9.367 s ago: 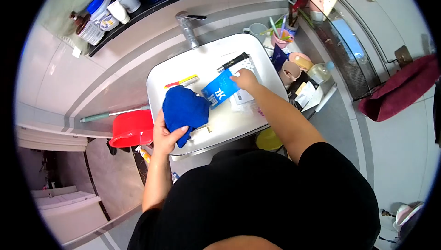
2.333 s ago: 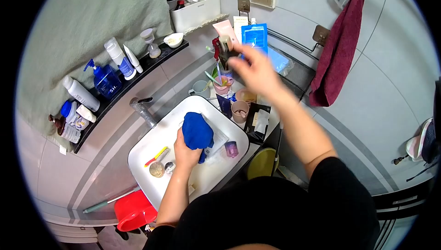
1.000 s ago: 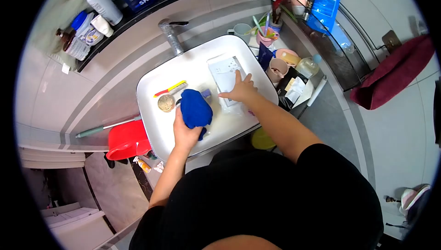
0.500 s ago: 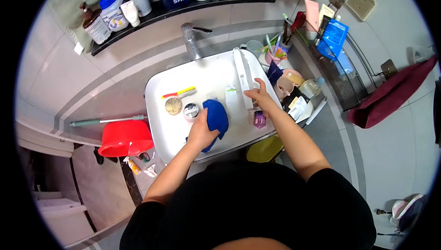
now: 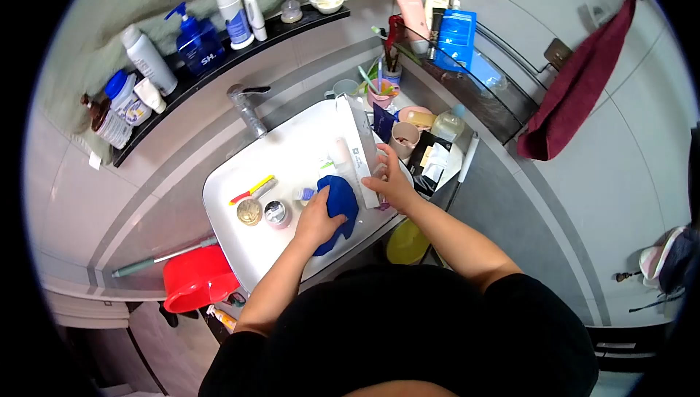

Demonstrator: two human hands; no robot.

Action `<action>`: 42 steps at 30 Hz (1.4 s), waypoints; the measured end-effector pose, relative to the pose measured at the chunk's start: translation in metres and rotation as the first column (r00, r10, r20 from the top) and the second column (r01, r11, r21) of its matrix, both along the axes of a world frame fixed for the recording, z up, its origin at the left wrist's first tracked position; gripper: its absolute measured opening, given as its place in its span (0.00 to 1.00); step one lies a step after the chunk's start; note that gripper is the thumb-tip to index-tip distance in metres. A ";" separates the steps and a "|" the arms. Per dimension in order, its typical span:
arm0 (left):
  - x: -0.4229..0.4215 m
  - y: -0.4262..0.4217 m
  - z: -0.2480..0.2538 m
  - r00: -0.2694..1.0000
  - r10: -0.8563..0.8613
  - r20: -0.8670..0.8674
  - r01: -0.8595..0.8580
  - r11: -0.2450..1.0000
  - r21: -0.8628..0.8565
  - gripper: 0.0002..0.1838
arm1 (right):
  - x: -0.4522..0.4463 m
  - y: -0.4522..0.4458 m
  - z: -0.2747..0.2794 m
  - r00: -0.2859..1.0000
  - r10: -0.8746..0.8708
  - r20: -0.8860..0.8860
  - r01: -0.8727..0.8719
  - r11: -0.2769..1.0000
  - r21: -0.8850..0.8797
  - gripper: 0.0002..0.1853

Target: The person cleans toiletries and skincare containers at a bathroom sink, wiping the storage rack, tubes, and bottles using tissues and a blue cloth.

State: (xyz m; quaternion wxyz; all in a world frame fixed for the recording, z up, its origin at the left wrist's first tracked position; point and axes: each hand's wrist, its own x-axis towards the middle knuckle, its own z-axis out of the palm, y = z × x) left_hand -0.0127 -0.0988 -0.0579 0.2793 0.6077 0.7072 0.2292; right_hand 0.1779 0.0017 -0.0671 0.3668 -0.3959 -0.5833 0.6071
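Note:
My left hand is closed on a bunched blue cloth in the white sink. My right hand grips a long, narrow white box by its right side, the thumb over its lower part. The box lies tilted along the right of the sink. Left of the cloth stand a round jar with a silvery lid and a round gold-topped jar. A red-and-yellow-handled brush lies behind them. A small purple-white tube shows by my left fingers. A purple item is mostly hidden under the box.
A faucet rises behind the sink. Bottles stand on a black shelf at the back. Cups, including a beige mug, and a clear bottle crowd the right corner. A red basin sits left, a maroon towel hangs right.
My right hand has closed on the long white box, which now lies nearer the cloth and over the purple item. The view has turned and shifted right. My left hand still holds the cloth.

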 end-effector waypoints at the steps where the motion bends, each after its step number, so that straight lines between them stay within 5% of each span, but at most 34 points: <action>1: 0.005 0.003 0.006 1.000 0.017 0.010 -0.017 1.000 0.013 0.42 | 0.003 0.001 -0.002 1.000 -0.012 0.014 0.012 0.999 0.043 0.46; 5: 0.008 0.017 0.020 0.976 0.096 0.195 -0.129 0.979 0.161 0.38 | 0.011 0.006 -0.004 0.995 -0.084 0.057 0.081 0.995 0.062 0.51; 9: -0.001 0.025 0.050 0.791 0.022 0.612 -0.257 0.919 0.298 0.30 | 0.008 0.023 -0.009 0.937 -0.116 0.330 0.128 0.992 -0.015 0.52; 12: -0.006 0.034 0.078 0.705 -0.092 0.703 -0.234 0.905 0.354 0.30 | -0.010 0.023 -0.023 0.767 -0.168 0.619 0.088 0.984 0.158 0.50; 15: -0.005 0.040 0.099 0.608 -0.131 0.783 -0.223 0.918 0.326 0.30 | -0.025 0.029 -0.030 0.856 -0.288 0.429 0.138 0.928 0.347 0.44; 16: -0.007 0.042 0.100 0.537 -0.161 0.828 -0.243 0.910 0.335 0.30 | -0.022 0.032 -0.028 0.943 -0.245 0.224 0.150 0.916 0.371 0.37; 17: -0.007 0.044 0.099 0.461 -0.197 0.865 -0.263 0.901 0.345 0.30 | -0.026 0.039 -0.026 0.992 -0.118 -0.047 0.126 0.954 0.273 0.36; 19: -0.005 0.051 0.098 0.377 -0.267 0.887 -0.309 0.866 0.392 0.30 | -0.030 0.020 0.023 0.967 -0.005 -0.256 -0.014 0.997 -0.072 0.41; 21: 0.000 0.060 0.095 0.367 -0.332 0.869 -0.352 0.815 0.460 0.29 | -0.042 0.008 0.042 0.890 0.110 -0.443 -0.274 0.905 -0.325 0.45; 22: 0.001 0.065 0.093 0.454 -0.339 0.824 -0.337 0.791 0.511 0.28 | -0.049 0.004 0.043 0.824 0.167 -0.541 -0.425 0.813 -0.397 0.47; 25: 0.006 0.078 0.081 0.857 -0.254 0.448 -0.222 0.603 0.766 0.43 | -0.054 -0.015 0.056 0.861 0.010 -0.509 -0.421 0.576 -0.700 0.52; 26: 0.014 0.076 0.077 0.846 -0.246 0.474 -0.237 0.622 0.746 0.49 | -0.054 -0.016 0.060 0.873 -0.039 -0.487 -0.412 0.474 -0.778 0.53; 29: 0.037 0.059 0.066 0.838 -0.249 0.485 -0.277 0.572 0.772 0.46 | -0.052 -0.009 0.065 0.605 -0.280 -0.745 -0.501 0.594 -0.630 0.48; 30: 0.045 0.048 0.063 0.805 -0.241 0.542 -0.316 0.600 0.735 0.38 | -0.053 0.007 0.054 0.392 -0.279 -0.877 -0.624 0.620 -0.476 0.33; 33: 0.050 0.038 0.057 0.710 0.007 0.704 -0.527 0.669 0.524 0.34 | -0.060 0.018 0.050 0.538 -0.409 -0.737 -0.109 0.833 -0.542 0.20; 34: 0.047 0.042 0.054 0.593 0.048 0.803 -0.600 0.692 0.401 0.30 | -0.059 0.016 0.053 0.518 -0.406 -0.753 -0.104 0.844 -0.526 0.20; 36: 0.043 0.047 0.065 0.328 0.086 0.941 -0.647 0.746 0.157 0.31 | -0.072 0.016 0.045 0.688 -0.356 -0.632 0.147 0.921 -0.360 0.16; 38: 0.039 0.049 0.072 0.208 0.113 0.972 -0.635 0.771 0.046 0.32 | -0.081 0.012 0.051 0.790 -0.322 -0.523 0.316 0.943 -0.104 0.16; 39: 0.018 0.063 0.034 0.152 0.083 0.985 -0.573 0.819 0.019 0.28 | -0.086 0.018 0.039 0.838 -0.292 -0.461 0.358 0.932 0.059 0.18; 42: 0.014 0.061 0.036 -0.009 0.161 0.987 -0.448 0.882 -0.148 0.22 | -0.077 0.013 0.060 0.954 -0.213 -0.211 0.295 0.789 0.539 0.18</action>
